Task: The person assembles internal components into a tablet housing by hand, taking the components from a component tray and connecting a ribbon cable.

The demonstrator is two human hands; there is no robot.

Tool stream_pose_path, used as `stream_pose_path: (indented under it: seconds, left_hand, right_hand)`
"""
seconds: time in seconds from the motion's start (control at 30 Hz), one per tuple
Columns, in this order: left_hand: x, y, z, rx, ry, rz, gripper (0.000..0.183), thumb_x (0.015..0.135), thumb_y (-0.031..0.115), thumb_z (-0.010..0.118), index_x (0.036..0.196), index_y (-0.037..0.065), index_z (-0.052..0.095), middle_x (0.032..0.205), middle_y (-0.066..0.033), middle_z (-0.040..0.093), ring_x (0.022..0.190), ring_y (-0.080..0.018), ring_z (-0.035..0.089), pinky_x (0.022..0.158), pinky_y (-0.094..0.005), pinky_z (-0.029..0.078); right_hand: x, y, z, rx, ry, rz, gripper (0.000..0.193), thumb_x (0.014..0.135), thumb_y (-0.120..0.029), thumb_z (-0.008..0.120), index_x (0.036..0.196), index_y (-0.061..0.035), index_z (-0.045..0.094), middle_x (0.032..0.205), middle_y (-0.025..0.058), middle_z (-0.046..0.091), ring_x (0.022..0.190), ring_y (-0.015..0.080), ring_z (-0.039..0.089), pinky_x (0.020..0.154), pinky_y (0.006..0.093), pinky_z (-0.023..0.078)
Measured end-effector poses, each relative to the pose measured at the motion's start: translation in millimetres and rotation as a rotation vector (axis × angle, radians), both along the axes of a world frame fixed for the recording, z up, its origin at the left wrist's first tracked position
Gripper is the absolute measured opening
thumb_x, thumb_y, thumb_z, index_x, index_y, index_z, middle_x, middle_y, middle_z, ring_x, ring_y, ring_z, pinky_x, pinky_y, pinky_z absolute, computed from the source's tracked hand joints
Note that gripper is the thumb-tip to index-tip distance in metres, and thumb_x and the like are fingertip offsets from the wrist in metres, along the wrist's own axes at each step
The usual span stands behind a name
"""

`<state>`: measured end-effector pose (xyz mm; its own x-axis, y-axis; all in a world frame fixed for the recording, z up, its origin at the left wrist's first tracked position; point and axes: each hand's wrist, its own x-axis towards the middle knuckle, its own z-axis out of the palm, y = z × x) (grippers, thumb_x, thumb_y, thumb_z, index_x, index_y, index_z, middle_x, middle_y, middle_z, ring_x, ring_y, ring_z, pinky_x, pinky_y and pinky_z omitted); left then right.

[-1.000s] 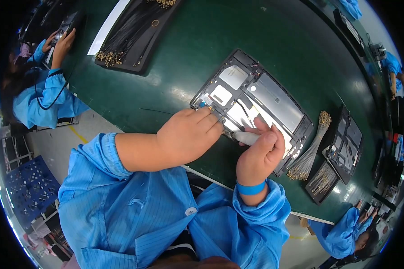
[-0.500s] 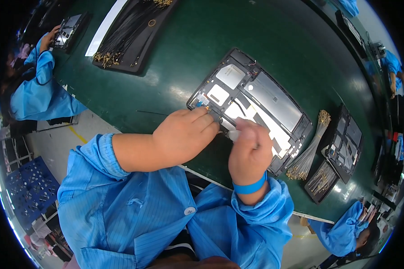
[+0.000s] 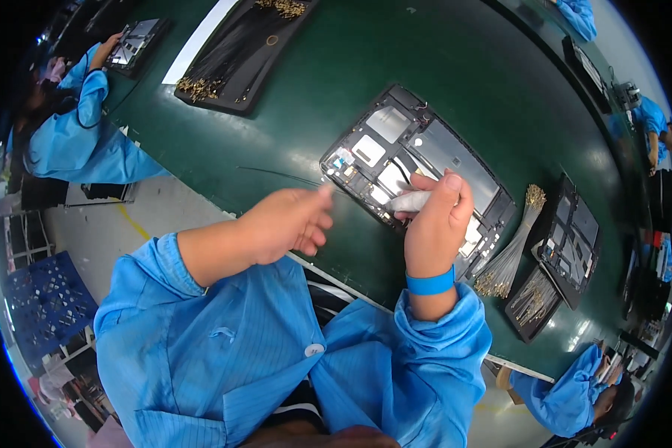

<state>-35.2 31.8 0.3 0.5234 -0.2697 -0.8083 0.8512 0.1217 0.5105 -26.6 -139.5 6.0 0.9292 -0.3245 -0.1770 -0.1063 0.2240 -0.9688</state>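
Device (image 3: 467,164) lies open, thin cable (image 3: 276,174) trailing outside!
Right hand (image 3: 437,228) clasps pale tool (image 3: 409,201); left hand (image 3: 282,225), grip can't be told.

Right hand (image 3: 434,233) covering part of white tool (image 3: 406,201), opened device (image 3: 455,158). Black tray (image 3: 260,73) cut off, top edge.

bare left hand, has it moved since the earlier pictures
Yes: judged against the opened black-framed rectangular device, the bare left hand has drawn back off it, leftward and toward the near edge of the green tabletop.
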Motion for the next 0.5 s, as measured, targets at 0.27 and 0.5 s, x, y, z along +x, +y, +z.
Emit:
stream_pose_path:
  seconds: [0.27, 0.5]
  left_hand:
    - [20, 0, -12, 0.152, -0.323, 0.432, 0.02, 0.08, 0.024, 0.05, 0.084, 0.005, 0.048, 0.073, -0.0017, 0.05, 0.055, -0.01, 0.049, 0.049, -0.0217, 0.042]
    - [-2, 14, 8, 0.018, -0.015, -0.434, 0.038, 0.08, 0.02, 0.051, 0.11, -0.001, 0.044, 0.076, -0.0043, 0.053, 0.059, -0.0089, 0.053, 0.05, -0.0212, 0.042]
  right_hand:
    - [5, -4, -2, -0.013, 0.028, 0.012, 0.037, 0.087, -0.032, 0.036, 0.102, 0.0016, 0.036, 0.072, 0.0096, 0.053, 0.051, 0.0131, 0.051, 0.046, 0.0223, 0.041]
    - [0, -4, 4, -0.025, 0.063, 0.025, 0.044, 0.086, -0.032, 0.036, 0.112, 0.0029, 0.032, 0.076, 0.0111, 0.053, 0.057, 0.0142, 0.052, 0.048, 0.0229, 0.042]
